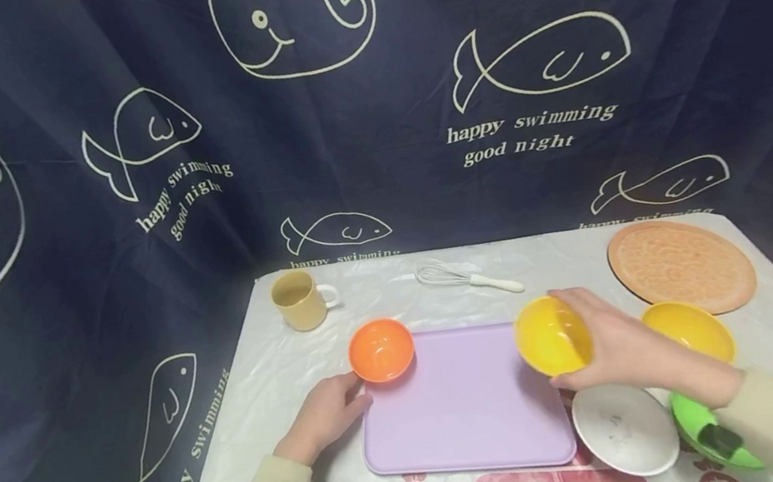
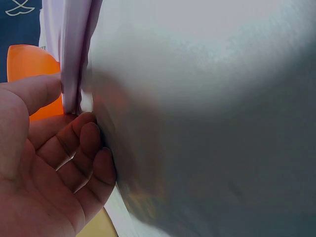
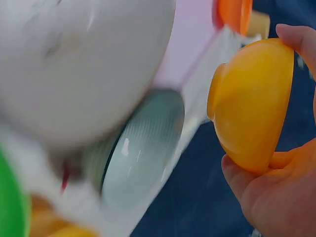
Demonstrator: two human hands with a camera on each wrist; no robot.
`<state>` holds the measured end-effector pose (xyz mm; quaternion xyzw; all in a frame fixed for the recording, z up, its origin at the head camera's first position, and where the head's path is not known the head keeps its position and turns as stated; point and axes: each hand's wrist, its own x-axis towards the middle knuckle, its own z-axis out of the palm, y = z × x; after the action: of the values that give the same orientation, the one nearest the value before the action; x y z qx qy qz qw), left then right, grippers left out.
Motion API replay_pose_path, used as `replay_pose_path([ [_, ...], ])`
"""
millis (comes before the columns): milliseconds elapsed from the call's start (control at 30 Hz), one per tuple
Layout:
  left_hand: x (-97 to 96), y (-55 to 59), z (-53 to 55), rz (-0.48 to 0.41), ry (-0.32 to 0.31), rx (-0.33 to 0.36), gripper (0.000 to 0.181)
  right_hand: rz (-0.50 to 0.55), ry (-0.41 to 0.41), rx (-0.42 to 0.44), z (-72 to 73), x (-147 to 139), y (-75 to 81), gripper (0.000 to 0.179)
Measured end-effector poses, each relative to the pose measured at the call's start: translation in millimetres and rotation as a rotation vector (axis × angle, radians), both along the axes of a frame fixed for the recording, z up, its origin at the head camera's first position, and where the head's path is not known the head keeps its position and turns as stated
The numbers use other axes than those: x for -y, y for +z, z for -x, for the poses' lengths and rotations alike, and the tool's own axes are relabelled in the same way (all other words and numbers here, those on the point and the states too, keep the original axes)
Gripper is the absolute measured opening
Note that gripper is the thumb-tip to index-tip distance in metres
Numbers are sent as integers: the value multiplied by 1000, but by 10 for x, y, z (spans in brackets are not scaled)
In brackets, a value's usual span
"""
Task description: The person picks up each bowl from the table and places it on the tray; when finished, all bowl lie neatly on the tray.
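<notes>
While the right hand (image 1: 611,340) grips a yellow bowl (image 1: 548,338) at the far-right corner of the tray (image 1: 466,405), the left hand (image 1: 329,415) pinches its left edge near the orange bowl (image 1: 381,351).

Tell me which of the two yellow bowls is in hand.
The yellow bowl gripped by the right hand, at the right end of the lilac tray. The other yellow bowl is ungripped, next to the round board.

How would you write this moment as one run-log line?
left hand: touches left edge of purple tray | right hand: holds yellow bowl over tray's right edge | orange bowl: at tray's far left corner
</notes>
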<state>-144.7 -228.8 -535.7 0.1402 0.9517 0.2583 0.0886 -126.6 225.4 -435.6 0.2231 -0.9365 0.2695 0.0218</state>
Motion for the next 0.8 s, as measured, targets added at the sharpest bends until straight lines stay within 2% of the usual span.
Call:
replay_pose_path([
  [167,5,0,5,-11,-1,-2,47,14,98,52,-5,493,-156,120],
  [400,-9,39,16,-22,12,2,43,-4,236,121,-97,1050,-344,122],
  [633,-38,69,12,-14,33,18,41,32,329,187,-166,1442,-526,120],
  [800,-45,59,1,-10,30,23,42,54,346,200,-190,1646,-649,120],
])
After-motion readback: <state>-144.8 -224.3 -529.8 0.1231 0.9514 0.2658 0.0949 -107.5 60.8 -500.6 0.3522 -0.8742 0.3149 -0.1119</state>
